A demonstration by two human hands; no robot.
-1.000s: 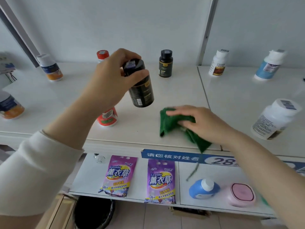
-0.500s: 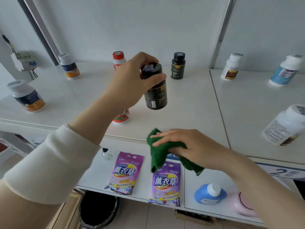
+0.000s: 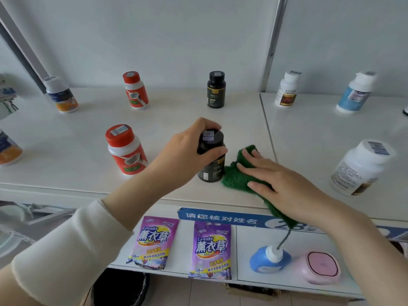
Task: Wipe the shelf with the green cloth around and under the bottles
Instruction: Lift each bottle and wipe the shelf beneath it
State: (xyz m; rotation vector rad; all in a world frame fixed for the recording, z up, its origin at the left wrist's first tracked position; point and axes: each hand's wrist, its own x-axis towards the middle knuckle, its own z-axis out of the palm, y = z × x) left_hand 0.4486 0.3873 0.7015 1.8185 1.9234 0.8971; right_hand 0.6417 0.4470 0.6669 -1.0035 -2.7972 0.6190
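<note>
I see a green cloth point(image 3: 234, 175) that looks fuzzy and rough — soft fabric, not shiny at all — lying on a white shelf point(image 3: 72, 155) that is smooth and a little glossy. The black bottle point(image 3: 212, 166) looks like dark shiny plastic with a smooth lid, and the red-capped bottle point(image 3: 125, 149) and the big white bottle point(image 3: 362, 168) look like smooth plastic too, with paper labels. My sleeve point(image 3: 66, 246) is a soft cream cloth — matt — and the purple packets point(image 3: 212, 250) below look like slick, shiny plastic bags.
</note>
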